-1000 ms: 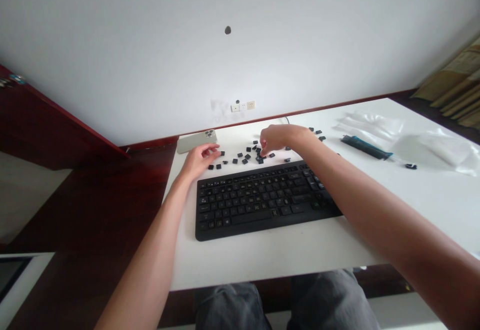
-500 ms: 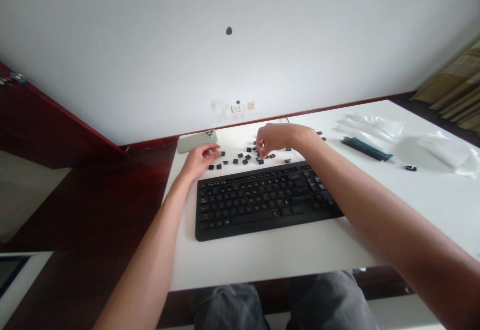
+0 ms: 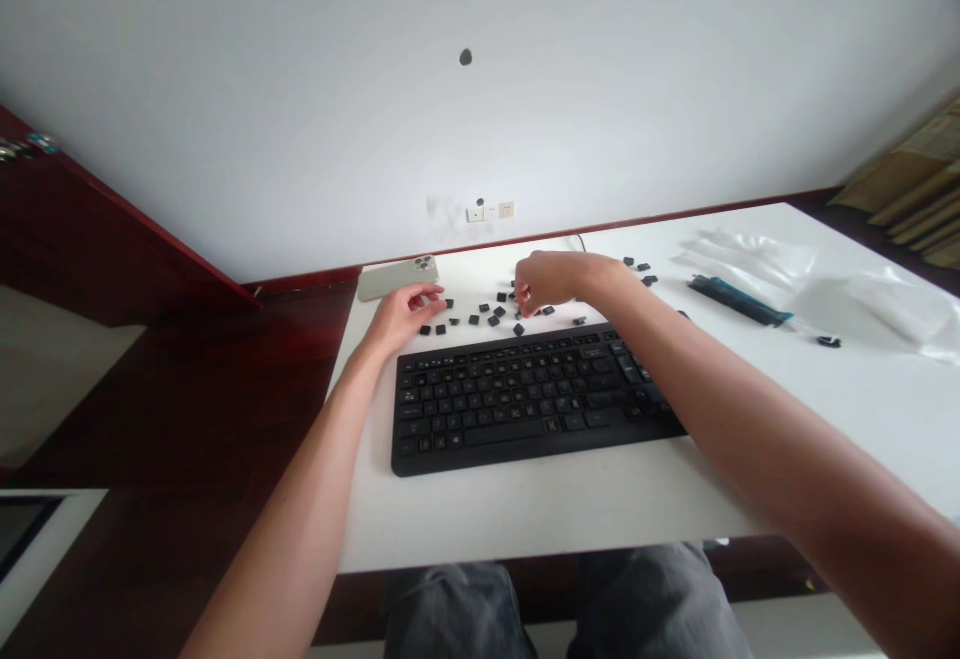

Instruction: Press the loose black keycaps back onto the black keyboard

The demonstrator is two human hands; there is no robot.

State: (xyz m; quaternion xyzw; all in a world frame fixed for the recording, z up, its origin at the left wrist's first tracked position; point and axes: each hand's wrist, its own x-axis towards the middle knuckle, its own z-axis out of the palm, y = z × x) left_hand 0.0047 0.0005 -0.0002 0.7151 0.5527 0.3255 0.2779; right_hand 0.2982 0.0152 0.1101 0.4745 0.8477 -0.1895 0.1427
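Note:
A black keyboard [image 3: 510, 394] lies on the white table, with loose black keycaps [image 3: 484, 309] scattered behind it. My left hand [image 3: 409, 314] rests on the table to the left of the keycaps, fingers stretched and apart, fingertips beside one keycap [image 3: 448, 303]. Over the middle of the scatter, my right hand [image 3: 546, 281] points down with its fingers curled together. Whatever it pinches is hidden by the fingers. Just in front of those fingertips lies a single keycap [image 3: 519, 329]. My right forearm covers the keyboard's right end.
Behind my left hand lies a phone [image 3: 397, 279], camera side up. To the right are a dark tool-like item with blue edging [image 3: 739, 300], a small black piece [image 3: 829, 341] and clear plastic bags [image 3: 877, 304]. A cable [image 3: 580, 242] runs off the table's back edge.
The view has shifted slightly. A keycap that was under my right fingertips now lies just in front of them. My left hand stays in about the same place.

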